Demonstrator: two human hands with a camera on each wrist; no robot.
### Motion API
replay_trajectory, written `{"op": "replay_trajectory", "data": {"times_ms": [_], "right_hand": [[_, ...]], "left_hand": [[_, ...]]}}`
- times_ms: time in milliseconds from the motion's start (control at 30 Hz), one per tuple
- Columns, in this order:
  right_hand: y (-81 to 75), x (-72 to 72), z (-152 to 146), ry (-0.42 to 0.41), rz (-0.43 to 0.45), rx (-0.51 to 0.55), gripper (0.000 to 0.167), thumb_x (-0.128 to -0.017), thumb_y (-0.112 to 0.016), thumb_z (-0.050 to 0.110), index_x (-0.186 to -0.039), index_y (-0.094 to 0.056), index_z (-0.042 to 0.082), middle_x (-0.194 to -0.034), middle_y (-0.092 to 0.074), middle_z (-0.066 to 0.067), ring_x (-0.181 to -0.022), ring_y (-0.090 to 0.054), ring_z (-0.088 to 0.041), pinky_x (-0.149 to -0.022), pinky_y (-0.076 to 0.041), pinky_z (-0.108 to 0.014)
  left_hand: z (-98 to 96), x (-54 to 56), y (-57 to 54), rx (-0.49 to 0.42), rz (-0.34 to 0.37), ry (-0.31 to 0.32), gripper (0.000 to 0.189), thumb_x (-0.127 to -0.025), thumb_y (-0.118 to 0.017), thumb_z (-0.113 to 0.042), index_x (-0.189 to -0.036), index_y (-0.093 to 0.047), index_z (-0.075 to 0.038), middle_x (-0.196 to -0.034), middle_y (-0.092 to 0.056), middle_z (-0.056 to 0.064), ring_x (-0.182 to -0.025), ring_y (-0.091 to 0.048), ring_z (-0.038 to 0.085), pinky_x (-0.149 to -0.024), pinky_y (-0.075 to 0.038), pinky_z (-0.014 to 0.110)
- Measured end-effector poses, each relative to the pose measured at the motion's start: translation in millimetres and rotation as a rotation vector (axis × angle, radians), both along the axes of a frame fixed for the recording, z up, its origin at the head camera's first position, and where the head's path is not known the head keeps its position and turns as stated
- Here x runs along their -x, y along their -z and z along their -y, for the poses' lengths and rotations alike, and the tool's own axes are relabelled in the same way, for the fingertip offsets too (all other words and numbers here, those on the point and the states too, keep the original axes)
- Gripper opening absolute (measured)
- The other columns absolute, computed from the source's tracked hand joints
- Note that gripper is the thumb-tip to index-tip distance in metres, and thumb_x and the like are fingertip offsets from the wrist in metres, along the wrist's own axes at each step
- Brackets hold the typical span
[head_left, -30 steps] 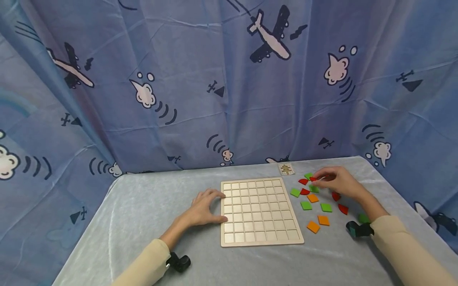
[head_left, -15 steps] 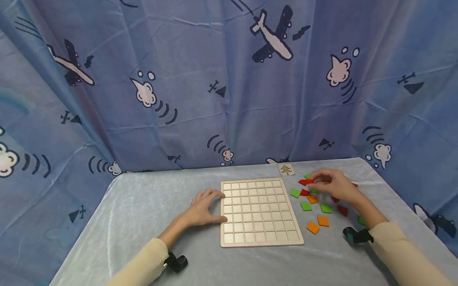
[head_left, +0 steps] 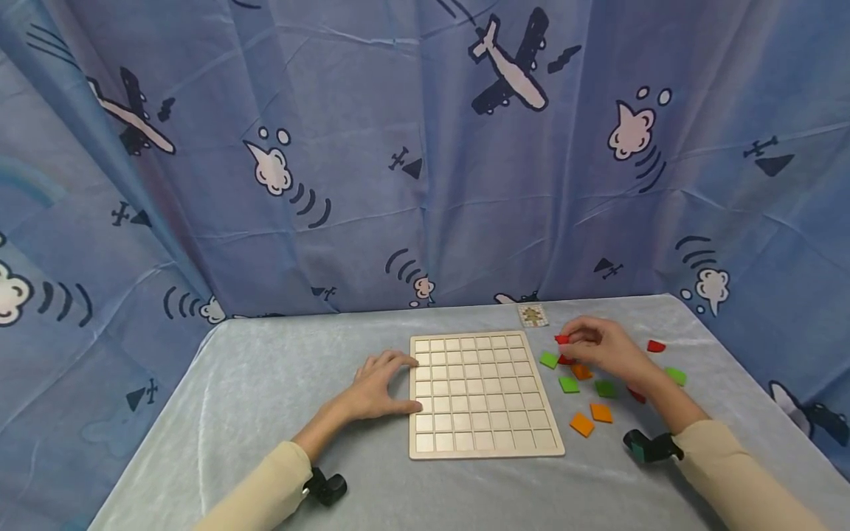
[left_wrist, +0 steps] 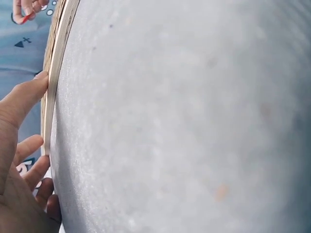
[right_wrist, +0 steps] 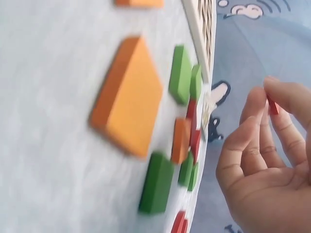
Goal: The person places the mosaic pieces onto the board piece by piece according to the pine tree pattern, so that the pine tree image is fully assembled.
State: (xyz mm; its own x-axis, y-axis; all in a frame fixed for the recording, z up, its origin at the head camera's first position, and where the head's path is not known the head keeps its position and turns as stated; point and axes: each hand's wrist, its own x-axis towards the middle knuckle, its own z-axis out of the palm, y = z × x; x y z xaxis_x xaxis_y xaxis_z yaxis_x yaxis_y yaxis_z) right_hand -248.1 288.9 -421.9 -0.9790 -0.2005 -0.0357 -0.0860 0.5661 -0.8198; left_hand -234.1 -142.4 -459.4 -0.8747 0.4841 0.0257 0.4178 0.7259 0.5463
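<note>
Nearest are the left sleeve [head_left: 255, 490] and right sleeve [head_left: 740, 472], both cream, with a black left wrist camera [head_left: 325, 487] and a black right wrist camera [head_left: 651, 447] at their cuffs. Between the arms, a pale square board [head_left: 481, 396] marked with a grid of cells lies flat on the grey cloth-covered table [head_left: 265, 402]. The left hand [head_left: 372, 387] rests at the board's left edge, its thumb and fingers spread wide apart and touching the rim. To the right of the board, two orange tiles [head_left: 582, 425] lie near each other. Beyond them come a green tile [head_left: 569, 385], a darker green tile [head_left: 605, 389] and, partly covered by the right forearm, a red piece [head_left: 635, 395]. Another green tile [head_left: 675, 376] lies to the right of that arm. Farther up, an orange tile [head_left: 581, 372] sits below the right hand [head_left: 607, 346], which pinches a small red wedge [right_wrist: 273, 106] between thumb and fingertip. A light green tile [head_left: 549, 360] lies just beside the board, and a lone red piece [head_left: 656, 346] lies right of the hand. Near the table's far edge is a small patterned card [head_left: 533, 316]; behind hangs a blue curtain [head_left: 332, 184] printed with airplanes and clouds.
</note>
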Motion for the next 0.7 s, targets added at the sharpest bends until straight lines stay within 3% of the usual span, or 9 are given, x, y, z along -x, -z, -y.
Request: {"op": "replay_trajectory", "data": {"times_ms": [200,500,700], "right_hand": [[0.4,0.8,15.1,-0.038,0.019,0.086,0.038,-0.09,-0.072,0.027,-0.12,-0.06,0.007,-0.116,-0.066,-0.02,-0.09,-0.067,-0.024,-0.076,-0.057,-0.034],[8.6,9.5,39.5,-0.11,-0.039,0.124,0.034,-0.088,-0.075,0.024,-0.115,-0.064,0.007,-0.109,-0.068,-0.016,-0.089,-0.065,-0.01,-0.079,-0.056,-0.032],[10.9,13.2,52.0,-0.161,-0.047,0.148,0.03,-0.089,-0.074,0.025,-0.113,-0.065,0.009,-0.107,-0.067,-0.014,-0.086,-0.065,-0.02,-0.078,-0.056,-0.035]], "left_hand": [[-0.5,0.0,0.4,0.004,0.002,-0.001,0.071,-0.076,-0.08,-0.054,-0.137,-0.053,-0.028,-0.146,-0.047,0.001,-0.131,-0.039,0.033,-0.104,-0.032,0.061],[-0.2,0.4,-1.2,0.003,0.014,-0.009,0.073,-0.075,-0.081,-0.053,-0.137,-0.053,-0.027,-0.146,-0.047,0.0,-0.13,-0.039,0.032,-0.106,-0.032,0.06],[0.3,1.3,-1.2,0.005,0.018,-0.009,0.072,-0.075,-0.08,-0.054,-0.137,-0.053,-0.029,-0.146,-0.046,0.0,-0.13,-0.039,0.031,-0.104,-0.032,0.06]]}}
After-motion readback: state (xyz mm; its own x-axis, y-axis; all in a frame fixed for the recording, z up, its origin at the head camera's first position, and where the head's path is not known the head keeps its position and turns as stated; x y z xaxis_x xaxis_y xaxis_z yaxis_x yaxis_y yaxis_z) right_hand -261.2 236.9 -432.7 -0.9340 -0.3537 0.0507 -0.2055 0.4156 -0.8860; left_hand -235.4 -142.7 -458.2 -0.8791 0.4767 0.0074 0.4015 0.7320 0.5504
